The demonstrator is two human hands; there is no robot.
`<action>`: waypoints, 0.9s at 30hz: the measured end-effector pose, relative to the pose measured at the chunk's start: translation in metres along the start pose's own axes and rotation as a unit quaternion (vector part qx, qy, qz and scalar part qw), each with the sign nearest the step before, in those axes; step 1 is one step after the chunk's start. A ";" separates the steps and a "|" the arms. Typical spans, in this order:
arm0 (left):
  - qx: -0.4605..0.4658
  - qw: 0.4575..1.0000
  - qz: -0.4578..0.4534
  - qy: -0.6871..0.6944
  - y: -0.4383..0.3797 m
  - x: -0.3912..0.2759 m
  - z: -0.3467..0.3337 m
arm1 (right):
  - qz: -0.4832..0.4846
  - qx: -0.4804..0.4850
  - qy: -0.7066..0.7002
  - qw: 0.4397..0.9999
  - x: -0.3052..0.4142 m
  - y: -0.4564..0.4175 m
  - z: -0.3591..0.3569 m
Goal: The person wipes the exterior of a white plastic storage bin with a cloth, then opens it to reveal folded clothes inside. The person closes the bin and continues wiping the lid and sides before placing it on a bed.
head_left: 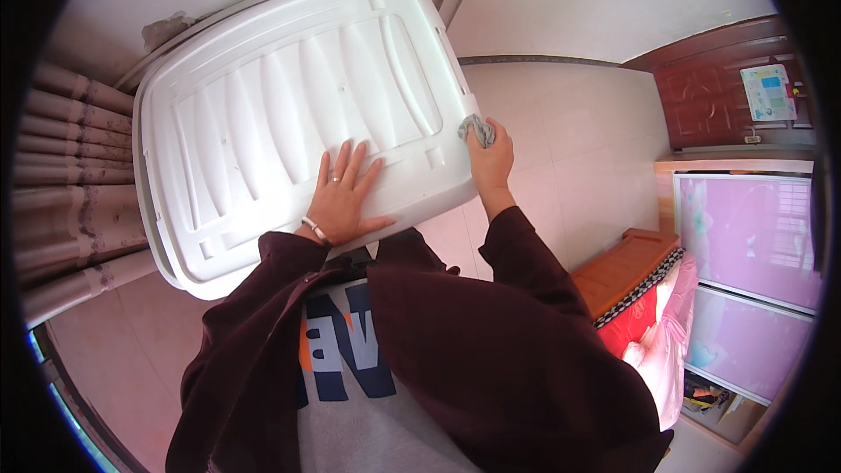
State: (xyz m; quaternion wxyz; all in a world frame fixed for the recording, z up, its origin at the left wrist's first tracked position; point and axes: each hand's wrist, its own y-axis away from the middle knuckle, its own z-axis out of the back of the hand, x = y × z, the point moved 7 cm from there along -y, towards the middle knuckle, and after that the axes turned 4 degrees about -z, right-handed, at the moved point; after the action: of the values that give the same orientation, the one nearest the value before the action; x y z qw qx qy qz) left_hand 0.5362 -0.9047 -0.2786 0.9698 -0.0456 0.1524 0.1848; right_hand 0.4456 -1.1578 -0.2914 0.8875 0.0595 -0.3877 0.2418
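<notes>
Before me is a large white plastic storage box lid with curved ribs and a raised rim. What lies beneath it is mostly hidden. My left hand, with a ring and a bracelet, rests flat on its near edge, fingers spread and nothing held. At the lid's right edge, my right hand grips a crumpled grey cloth against the rim.
Patterned curtains hang on the left. To the right are an orange-brown wooden bed end, pink bedding and a cabinet with purple sliding doors. A dark red door stands at the far right; tiled floor lies between.
</notes>
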 end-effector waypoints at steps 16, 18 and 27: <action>0.078 0.996 -0.013 -0.035 0.002 0.009 -0.013 | 0.094 0.042 -0.054 0.993 0.129 -0.200 -0.148; 0.082 0.996 -0.002 -0.023 0.003 0.011 -0.018 | 0.075 0.058 -0.043 0.995 0.141 -0.228 -0.171; 0.088 0.996 0.014 -0.006 0.003 0.012 -0.022 | 0.331 0.047 0.152 0.930 0.238 -0.241 -0.263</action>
State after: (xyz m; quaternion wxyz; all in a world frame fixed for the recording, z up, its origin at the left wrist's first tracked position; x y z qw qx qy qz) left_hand 0.5392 -0.9008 -0.3037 0.9684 0.0433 0.1625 0.1841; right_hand 0.8724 -1.2005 -0.2833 0.8017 -0.0679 -0.2339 0.5458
